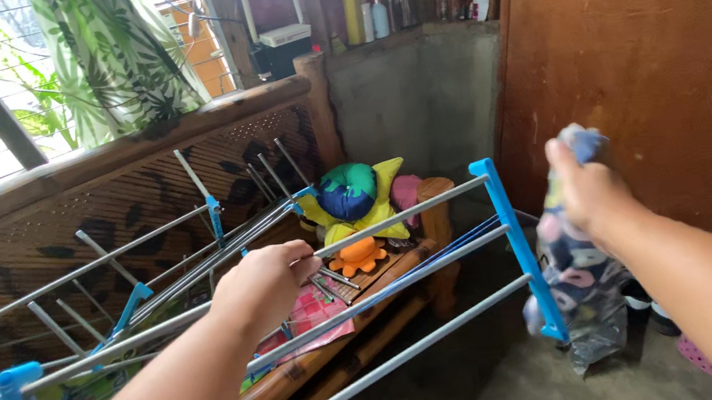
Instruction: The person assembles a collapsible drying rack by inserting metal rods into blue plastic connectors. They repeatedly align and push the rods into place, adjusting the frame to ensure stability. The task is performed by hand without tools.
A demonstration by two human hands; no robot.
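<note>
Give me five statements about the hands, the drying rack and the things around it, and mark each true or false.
1. The left hand grips a rail of the drying rack. True.
2. The right hand is empty. False: it holds up a patterned cloth.
3. The rack's end pieces are blue. True.
4. An orange toy sits on the bench beyond the rack. True.
5. The curtain is plain red. False: it is white with green leaves.
</note>
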